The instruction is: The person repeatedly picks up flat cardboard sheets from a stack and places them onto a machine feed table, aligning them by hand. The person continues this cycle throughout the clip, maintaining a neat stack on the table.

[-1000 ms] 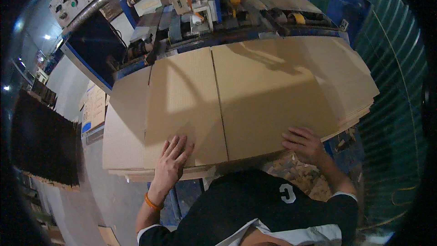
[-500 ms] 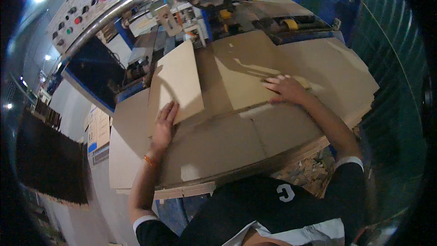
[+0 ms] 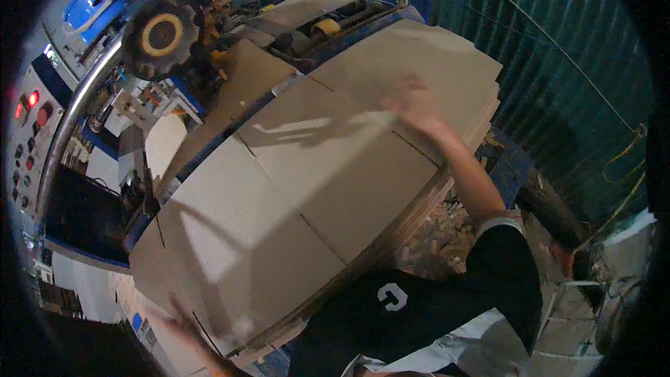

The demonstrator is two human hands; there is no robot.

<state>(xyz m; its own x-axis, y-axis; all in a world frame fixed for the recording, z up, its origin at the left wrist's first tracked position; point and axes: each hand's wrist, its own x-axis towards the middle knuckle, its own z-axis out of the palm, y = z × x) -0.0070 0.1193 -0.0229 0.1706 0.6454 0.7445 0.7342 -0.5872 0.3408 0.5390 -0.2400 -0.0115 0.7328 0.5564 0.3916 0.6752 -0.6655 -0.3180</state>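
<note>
- Head view: saw a stack of cardboard sheets [image 3: 314, 174] lying flat between the two hands, stretching from beside the left hand [image 3: 174, 322] to beneath and past the right hand [image 3: 415, 106].
- Noted dark slits [image 3: 322, 239] in its upper face, between the hands, and a branching shadow [image 3: 293, 136] to the left of the right hand.
- Found the right hand over the far part of the stack, blurred, with fingers parted and around nothing visible; could not tell touching from hovering.
- Found the left hand at the near left end of the stack, also blurred, with fingers spread and apparently free of any load; could not tell about contact there either.
- Saw a brown cardboard piece [image 3: 241, 87] inside the machine, left of the right hand, and a pale piece [image 3: 165, 141] straight beyond the left hand.
- Picked out a black handwheel [image 3: 162, 36] with a yellowish ring, well beyond the left hand, near a curved metal rail [image 3: 77, 117].
- Noticed a control panel [image 3: 29, 146] with lit red lamps, beyond and left of the left hand.
- Spotted cardboard scraps [image 3: 440, 237] below, nearer the body than the right hand.
- Saw a green corrugated wall [image 3: 544, 49] to the right of the right hand.
</note>
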